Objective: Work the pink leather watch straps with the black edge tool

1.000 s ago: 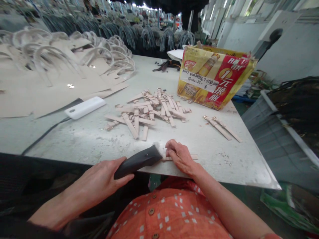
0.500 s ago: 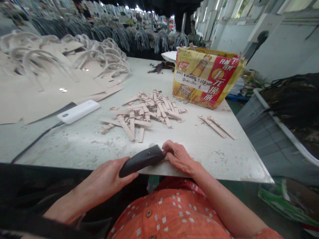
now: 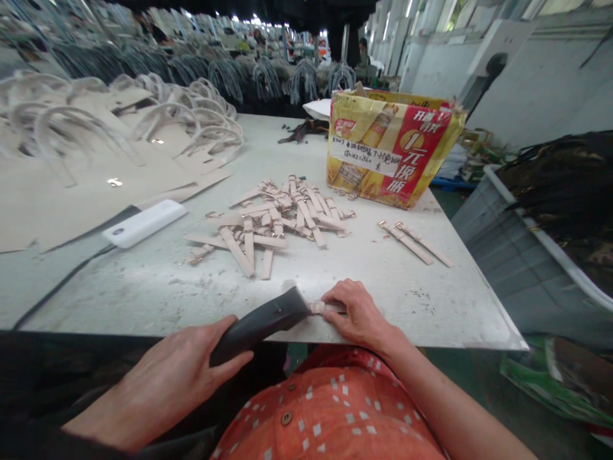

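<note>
My left hand (image 3: 177,374) grips the handle of a black hand tool (image 3: 261,322) whose head rests on the near edge of the white table (image 3: 158,287). Its tip meets the end of a small beige strap (image 3: 322,308). My right hand (image 3: 359,313) lies on that strap with fingers curled, pressing it flat on the table. A loose pile of beige straps with metal buckles (image 3: 272,220) lies in the middle of the table. Two more straps (image 3: 414,241) lie apart to the right.
A yellow and red cardboard box (image 3: 393,153) stands at the back right. A white power bank (image 3: 143,223) with a dark cable lies left. Beige bag panels with handles (image 3: 96,153) cover the far left. A grey crate (image 3: 522,255) stands beside the table's right edge.
The tool's head has slid back left off the strap, so the strap's end now shows between tool and right hand. My left hand has drawn a little lower and left.
</note>
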`<state>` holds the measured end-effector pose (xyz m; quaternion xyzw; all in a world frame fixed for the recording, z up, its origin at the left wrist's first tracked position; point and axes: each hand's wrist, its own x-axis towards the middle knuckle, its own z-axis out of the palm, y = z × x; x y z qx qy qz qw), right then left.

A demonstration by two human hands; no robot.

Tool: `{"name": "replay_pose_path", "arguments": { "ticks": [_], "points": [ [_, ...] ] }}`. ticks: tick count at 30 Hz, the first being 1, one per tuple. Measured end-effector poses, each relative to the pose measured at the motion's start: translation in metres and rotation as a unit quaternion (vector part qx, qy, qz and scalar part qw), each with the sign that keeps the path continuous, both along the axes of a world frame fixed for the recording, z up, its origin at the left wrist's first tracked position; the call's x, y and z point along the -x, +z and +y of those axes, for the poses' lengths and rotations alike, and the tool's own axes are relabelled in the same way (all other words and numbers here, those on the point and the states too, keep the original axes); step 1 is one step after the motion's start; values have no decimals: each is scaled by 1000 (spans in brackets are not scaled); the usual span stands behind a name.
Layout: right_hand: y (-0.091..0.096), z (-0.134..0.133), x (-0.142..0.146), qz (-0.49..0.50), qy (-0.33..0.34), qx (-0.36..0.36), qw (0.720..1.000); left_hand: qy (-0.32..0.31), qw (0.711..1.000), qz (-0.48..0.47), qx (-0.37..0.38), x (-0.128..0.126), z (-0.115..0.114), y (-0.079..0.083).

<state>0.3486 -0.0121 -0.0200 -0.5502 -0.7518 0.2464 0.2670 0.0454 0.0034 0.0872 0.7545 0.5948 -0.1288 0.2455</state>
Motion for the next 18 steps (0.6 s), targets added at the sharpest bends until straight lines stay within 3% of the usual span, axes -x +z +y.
{"name": "replay_pose_path", "arguments": {
  "ticks": [4, 9, 14, 18],
  "points": [
    [-4, -1, -3, 21, 13, -10, 1000, -54, 997, 50, 19, -21, 2, 5],
    [-6, 1, -6, 25, 18, 1, 1000, -83, 995, 38, -38, -32, 15, -3],
    [-7, 3, -6, 23, 7, 6, 1000, -44, 998, 22, -46, -31, 22, -9],
    [-7, 3, -5, 17, 1, 8, 1000, -8, 999, 1, -53, -9, 21, -13]
  ]
}}
